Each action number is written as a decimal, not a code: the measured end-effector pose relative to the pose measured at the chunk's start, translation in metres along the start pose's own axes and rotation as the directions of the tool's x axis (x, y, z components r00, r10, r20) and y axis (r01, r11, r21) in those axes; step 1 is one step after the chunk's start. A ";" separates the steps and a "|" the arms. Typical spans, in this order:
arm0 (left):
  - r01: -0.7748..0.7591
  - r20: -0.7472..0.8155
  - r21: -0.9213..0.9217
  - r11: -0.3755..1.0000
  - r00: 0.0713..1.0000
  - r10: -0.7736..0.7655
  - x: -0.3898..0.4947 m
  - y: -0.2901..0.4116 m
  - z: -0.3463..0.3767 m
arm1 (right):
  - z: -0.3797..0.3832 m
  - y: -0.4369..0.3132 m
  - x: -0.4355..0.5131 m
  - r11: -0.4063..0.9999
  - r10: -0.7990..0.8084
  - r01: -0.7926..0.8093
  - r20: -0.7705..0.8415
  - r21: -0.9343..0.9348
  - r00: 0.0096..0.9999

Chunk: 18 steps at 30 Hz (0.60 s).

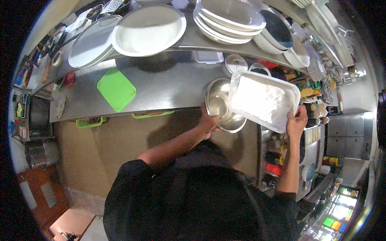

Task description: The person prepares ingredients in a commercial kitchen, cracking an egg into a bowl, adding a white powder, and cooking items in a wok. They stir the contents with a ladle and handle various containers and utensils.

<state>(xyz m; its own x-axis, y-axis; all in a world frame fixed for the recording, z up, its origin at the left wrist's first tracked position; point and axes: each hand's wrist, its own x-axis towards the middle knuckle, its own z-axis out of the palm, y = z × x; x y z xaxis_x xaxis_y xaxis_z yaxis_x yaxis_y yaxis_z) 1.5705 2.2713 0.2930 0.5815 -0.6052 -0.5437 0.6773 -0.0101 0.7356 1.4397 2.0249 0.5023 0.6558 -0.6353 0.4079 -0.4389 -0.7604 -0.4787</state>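
My left hand (208, 121) grips the near left rim of a stainless steel mixing bowl (218, 107), which is tilted over the front edge of the steel counter. Gripped at its right corner by my right hand (297, 120) is a white rectangular tub (264, 101). The tub overlaps the right part of the bowl and hides it; whether the two touch I cannot tell. Glare covers the tub's inside, so any contents cannot be made out. A bright green rectangular lid (117, 89) lies on the counter (159, 87) to the left.
Above the counter, a steel shelf (187, 45) carries a large white oval basin (149, 30), stacked white bowls (229, 21) and oval platters (93, 42). A white round lid (236, 63) sits behind the bowl. Green baskets (90, 122) show below the counter edge. Shelving with bottles stands right.
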 end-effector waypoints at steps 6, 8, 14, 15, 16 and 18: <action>0.149 -0.079 -0.168 0.974 0.983 -0.164 -0.012 -0.002 0.008 | 0.004 -0.009 -0.017 1.000 0.003 -0.003 -0.032 0.023 0.999; 0.090 -0.091 -0.161 0.983 0.990 -0.106 -0.017 0.001 0.009 | 0.006 -0.008 -0.021 0.993 -0.119 0.115 -0.103 -0.038 0.988; 0.033 0.157 -0.148 0.988 0.988 -0.009 -0.023 0.000 -0.015 | 0.005 -0.010 -0.032 1.000 0.000 0.001 -0.097 0.017 0.995; 0.034 0.234 -0.201 0.979 0.972 0.014 -0.023 -0.005 -0.019 | 0.006 -0.009 -0.031 0.985 -0.151 0.159 -0.109 0.070 0.982; -0.039 0.239 -0.288 0.957 0.965 0.111 -0.018 -0.009 -0.020 | 0.006 -0.008 -0.033 0.994 -0.110 0.108 -0.079 -0.028 0.991; -0.133 0.164 -0.331 0.934 0.967 0.196 -0.011 -0.019 -0.021 | 0.004 0.002 -0.037 0.987 -0.112 0.123 -0.105 0.103 0.988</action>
<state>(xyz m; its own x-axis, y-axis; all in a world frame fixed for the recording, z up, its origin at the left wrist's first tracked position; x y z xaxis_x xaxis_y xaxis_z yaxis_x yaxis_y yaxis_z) 1.5602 2.2948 0.2767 0.6213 -0.7174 -0.3151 0.7043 0.3351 0.6258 1.4173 2.0475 0.4830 0.6324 -0.5567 0.5386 -0.2891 -0.8147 -0.5026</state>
